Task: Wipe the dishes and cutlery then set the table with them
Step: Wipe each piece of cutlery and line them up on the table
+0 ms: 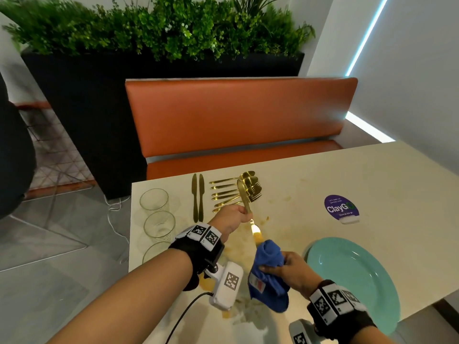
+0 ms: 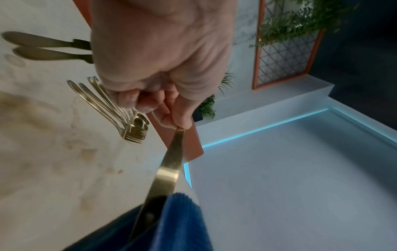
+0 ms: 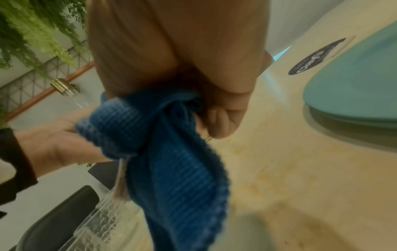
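Note:
My left hand (image 1: 238, 216) grips a gold knife (image 1: 255, 230) around its middle, the handle end sticking up past the fist. The other end runs down into a blue cloth (image 1: 269, 256) that my right hand (image 1: 280, 265) holds bunched around it. In the left wrist view the knife (image 2: 168, 168) slants from my fingers (image 2: 171, 117) into the cloth (image 2: 180, 220). In the right wrist view my right hand (image 3: 221, 118) squeezes the cloth (image 3: 163, 144). A teal plate (image 1: 372, 289) lies at the right. Two gold knives (image 1: 198, 199) and a pile of gold spoons and forks (image 1: 238, 192) lie beyond my left hand.
Three clear glasses (image 1: 159, 223) stand in a row along the table's left edge. The cream table (image 1: 323, 175) has yellowish smears near my hands. A purple sticker (image 1: 341, 207) sits on it beyond the plate. An orange bench (image 1: 236, 115) and a dark planter stand behind.

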A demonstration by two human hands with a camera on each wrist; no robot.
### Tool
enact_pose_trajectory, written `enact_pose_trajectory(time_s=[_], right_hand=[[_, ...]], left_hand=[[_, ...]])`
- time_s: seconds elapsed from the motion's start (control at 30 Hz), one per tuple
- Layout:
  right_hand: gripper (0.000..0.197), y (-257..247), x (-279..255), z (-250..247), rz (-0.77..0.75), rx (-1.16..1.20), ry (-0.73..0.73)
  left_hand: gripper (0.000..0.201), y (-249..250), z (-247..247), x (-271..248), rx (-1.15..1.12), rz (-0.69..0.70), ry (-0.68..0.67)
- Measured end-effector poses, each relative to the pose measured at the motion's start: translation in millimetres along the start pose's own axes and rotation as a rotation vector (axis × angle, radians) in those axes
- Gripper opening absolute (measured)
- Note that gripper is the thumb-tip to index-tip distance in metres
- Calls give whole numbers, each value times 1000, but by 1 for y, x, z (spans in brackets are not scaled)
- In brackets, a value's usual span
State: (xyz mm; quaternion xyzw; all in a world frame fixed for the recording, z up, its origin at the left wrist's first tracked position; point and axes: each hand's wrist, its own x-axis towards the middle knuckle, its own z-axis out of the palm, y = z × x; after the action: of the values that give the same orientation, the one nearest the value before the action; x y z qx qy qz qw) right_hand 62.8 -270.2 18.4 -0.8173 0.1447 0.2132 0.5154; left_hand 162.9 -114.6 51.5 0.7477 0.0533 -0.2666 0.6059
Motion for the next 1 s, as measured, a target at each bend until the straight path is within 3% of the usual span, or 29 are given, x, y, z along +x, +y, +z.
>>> enact_pose_trajectory(time_s=[0.13,0.23,0.3,0.33,0.43,0.5,0.6,0.77,0.87,1.0], right_hand=[[23,-4,9,-19,-40,-76,3],[27,-16,13,-49,-75,-189,-96],[29,-24,16,-72,-76,-316,-147],[31,-28,19,-83,-69,-380,-161],[28,-40,28,-113,-81,-376,-112],[19,-47,33,-125,-90,-119,-14],[19,-53,47,-131,-120,270,166],[12,-64,69,-104,-130,720,341],[9,-68,78,-77,-110,738,324],[7,-61,78,-35,-51,558,211]], left_hand=[[25,1,-7,2,6,-44,25],[74,1,-25,14,-18,-41,89],[99,3,-41,21,165,88,94],[94,5,-47,22,377,174,65],[39,9,-56,21,990,360,2],[28,10,-59,19,1077,318,-71],[28,8,-50,13,863,159,-240],[27,-4,-21,3,491,103,-238],[29,-13,2,2,342,87,-183],[38,-13,17,8,173,107,-105]])
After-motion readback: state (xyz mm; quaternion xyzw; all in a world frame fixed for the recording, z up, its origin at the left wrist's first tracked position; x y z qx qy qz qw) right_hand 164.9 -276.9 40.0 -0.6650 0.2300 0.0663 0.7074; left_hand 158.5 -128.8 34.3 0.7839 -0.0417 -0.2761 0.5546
